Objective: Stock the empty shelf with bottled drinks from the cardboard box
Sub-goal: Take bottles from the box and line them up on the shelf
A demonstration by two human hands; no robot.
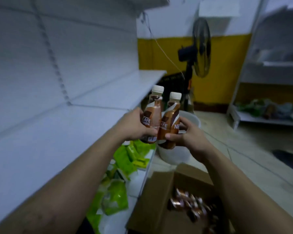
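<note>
We hold two brown coffee bottles upright, side by side and touching, above the edge of the white shelf (98, 132). Our left hand (139, 125) has its grip closed around the left bottle (152, 114), our right hand (186, 134) around the right bottle (170, 122). Below, the open cardboard box (159, 191) has more bottles (189, 205).

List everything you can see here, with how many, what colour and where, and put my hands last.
bottles: two, brown with white caps, upright, one in each hand
box: one, brown cardboard, open, on the floor lower right, more bottles inside
shelf: white, bare, left
packets: several, green, on the shelf below
bucket: one, white, behind the bottles
fan: one, black, by the yellow wall
left hand: grips the left bottle
right hand: grips the right bottle
</note>
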